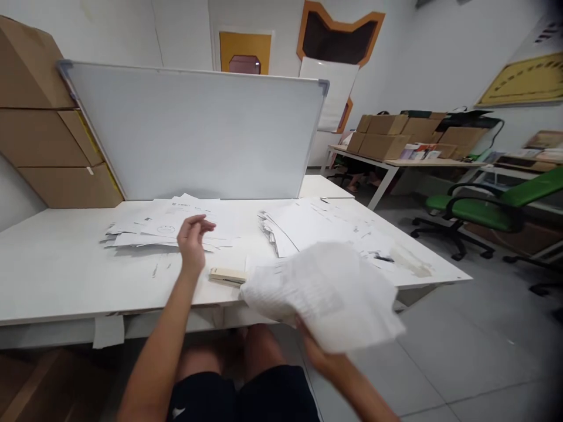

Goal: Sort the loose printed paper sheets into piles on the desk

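Note:
My right hand [313, 346] grips a blurred bundle of printed sheets [325, 293], held out over the table's front edge. My left hand [192, 237] hovers with loosely curled fingers and nothing in it, just in front of the left pile of papers [153, 228] on the white table [57, 264]. A second, fanned pile of papers [316, 225] lies to the right. A small cream stapler-like block [227, 275] rests on the table between my hands.
A whiteboard [197, 135] stands upright along the table's back edge. Cardboard boxes [39, 129] are stacked at the left wall. A green office chair [492, 211] and a far table [387, 167] loaded with boxes are at the right.

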Tool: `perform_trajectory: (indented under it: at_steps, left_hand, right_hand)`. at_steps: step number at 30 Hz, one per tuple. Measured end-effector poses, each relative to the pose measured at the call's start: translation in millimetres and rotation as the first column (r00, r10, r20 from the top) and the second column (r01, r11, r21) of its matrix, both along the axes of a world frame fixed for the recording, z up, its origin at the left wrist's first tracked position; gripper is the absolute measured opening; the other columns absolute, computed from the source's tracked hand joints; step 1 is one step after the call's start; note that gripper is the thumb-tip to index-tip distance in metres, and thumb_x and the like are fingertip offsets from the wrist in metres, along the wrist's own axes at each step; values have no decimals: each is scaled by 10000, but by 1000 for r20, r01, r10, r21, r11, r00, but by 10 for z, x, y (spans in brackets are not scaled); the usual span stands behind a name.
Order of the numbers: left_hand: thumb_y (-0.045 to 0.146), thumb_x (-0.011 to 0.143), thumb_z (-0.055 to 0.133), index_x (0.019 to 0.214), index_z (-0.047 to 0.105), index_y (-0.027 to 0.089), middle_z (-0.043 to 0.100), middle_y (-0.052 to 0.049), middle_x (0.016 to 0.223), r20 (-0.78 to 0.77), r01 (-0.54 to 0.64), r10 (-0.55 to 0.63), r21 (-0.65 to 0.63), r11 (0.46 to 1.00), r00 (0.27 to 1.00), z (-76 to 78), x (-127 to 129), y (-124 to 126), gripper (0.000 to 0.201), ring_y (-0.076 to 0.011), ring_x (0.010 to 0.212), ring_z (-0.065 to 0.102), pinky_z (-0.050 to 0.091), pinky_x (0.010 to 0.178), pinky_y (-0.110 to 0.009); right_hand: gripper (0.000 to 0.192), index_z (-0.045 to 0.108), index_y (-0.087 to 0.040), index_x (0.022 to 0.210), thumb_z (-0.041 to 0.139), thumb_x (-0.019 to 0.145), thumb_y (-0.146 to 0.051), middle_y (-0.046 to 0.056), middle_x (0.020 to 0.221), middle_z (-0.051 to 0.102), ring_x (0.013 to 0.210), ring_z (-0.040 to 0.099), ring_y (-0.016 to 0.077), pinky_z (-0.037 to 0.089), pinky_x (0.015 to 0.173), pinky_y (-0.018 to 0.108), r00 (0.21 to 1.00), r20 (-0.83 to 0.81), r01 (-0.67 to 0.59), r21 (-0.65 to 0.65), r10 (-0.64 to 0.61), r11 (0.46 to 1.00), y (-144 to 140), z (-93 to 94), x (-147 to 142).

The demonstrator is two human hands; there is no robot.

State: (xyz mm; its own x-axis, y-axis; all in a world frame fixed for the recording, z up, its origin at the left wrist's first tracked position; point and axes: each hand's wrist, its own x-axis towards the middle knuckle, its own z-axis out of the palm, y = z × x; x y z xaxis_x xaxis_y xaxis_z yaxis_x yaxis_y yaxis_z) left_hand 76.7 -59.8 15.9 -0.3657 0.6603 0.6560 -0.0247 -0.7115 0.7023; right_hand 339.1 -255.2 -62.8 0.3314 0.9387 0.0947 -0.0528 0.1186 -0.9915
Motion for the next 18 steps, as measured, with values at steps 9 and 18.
perform_trajectory:
  at_steps: [9, 18]
  left_hand:
    - [309, 884, 473, 1321, 564, 96, 485, -230, 1474, -758, -823, 487, -113, 557, 434, -285, -1290, 361, 494, -379, 1469, 307, 164, 1207, -601]
    - [480, 847, 533, 1320, 558, 73, 433, -253, 1516, -778, -905, 481, -260, 338, 403, -416, -1413, 467, 625, -452, 1479, 226, 57, 1167, -732]
  right_hand:
    - [129, 652, -238, 690, 758, 616, -247, 37, 1042, 714, 1324, 552, 261, 376, 1208, 396, 920, -232, 377, 296, -316, 878, 1556, 865, 826]
    - [193, 564, -182, 838, 516, 721, -37, 32, 870, 638, 798, 669, 136, 629, 680, 213, 682, -674, 171, -229, -283, 958, 1859, 441, 890]
